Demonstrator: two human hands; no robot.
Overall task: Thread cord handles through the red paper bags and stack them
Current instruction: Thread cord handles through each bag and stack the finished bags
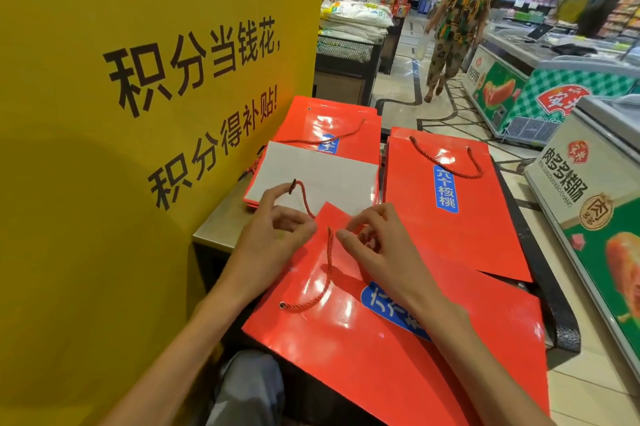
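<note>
A flat red paper bag with a blue label lies in front of me. A red cord runs from an eyelet at its lower left up to its top corner. My left hand pinches the cord's free end, whose dark tip sticks up above the fingers. My right hand rests on the bag's top corner, its fingers curled on the bag's edge. Behind lie a stack of red bags with a cord handle on the right, and another red stack at the back.
A white sheet lies on the back stack. A yellow sign wall stands close on the left. White freezer chests line the right. A person walks in the aisle beyond. My knee shows below the bag.
</note>
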